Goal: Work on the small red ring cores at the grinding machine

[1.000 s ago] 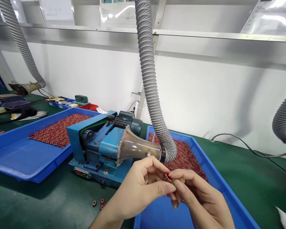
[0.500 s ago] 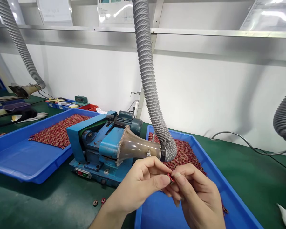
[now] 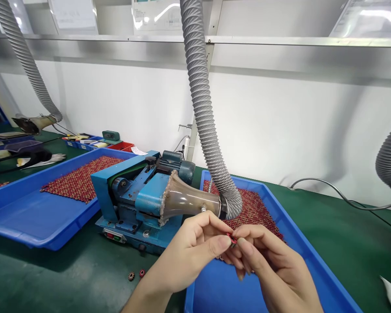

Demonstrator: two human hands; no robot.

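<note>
My left hand and my right hand meet above the near end of the right blue tray. Both pinch one small red toothed part between thumb and fingertips. Behind them lies a flat bed of the same red parts in that tray. A blue bench machine with a clear funnel on a grey ribbed hose stands just left of my hands.
A second blue tray holding red parts sits left of the machine. Two loose toothed parts lie on the green mat by the machine's front. More hoses hang at far left and far right. A cable runs along the wall.
Both hands stay pinched on the small part and have risen slightly, turning it between the fingertips. The view has shifted a little.
</note>
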